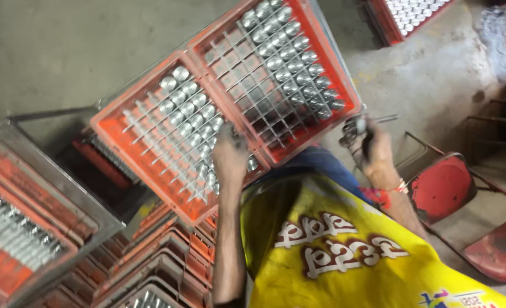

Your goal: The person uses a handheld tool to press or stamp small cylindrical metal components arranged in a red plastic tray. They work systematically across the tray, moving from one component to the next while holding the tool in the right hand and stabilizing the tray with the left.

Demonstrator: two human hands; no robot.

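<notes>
Left hand (230,153) reaches into an orange tray (116,122), fingers' spread unclear. Right hand (373,149) grips a dark tool (354,128). Both trays' grids are partly filled with silver cylinders (187,111).

stacked trays (167,268) crowd the left; bare floor (53,51) beyond.

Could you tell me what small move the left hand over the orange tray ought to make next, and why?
Probably a short shift toward the bare grid cells. The left hand rests on the nearer orange tray, where shiny metal cylinders fill only some rows and other slots stand open. The right hand grips a dark metal tool beside the tray, so it looks occupied.
</notes>
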